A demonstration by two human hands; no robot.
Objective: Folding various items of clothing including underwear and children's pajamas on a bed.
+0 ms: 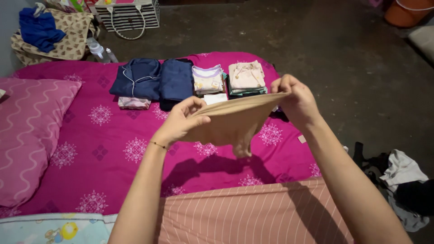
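Right, the beige garment point(230, 124) hung in the air above the magenta bedsheet point(113, 135), stretched between my two hands. My left hand point(181, 122) had its fingers clamped on the left edge, my right hand point(296, 101) pinched the right corner. Beyond it sat a row of folded clothes point(190, 81), a pink pillow point(31, 131) off left.

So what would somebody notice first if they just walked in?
Probably the two hands, left and right, holding a beige cloth stretched in the air mid-picture. Under them lies a bright magenta bedsheet, with a row of folded clothes along its far edge.
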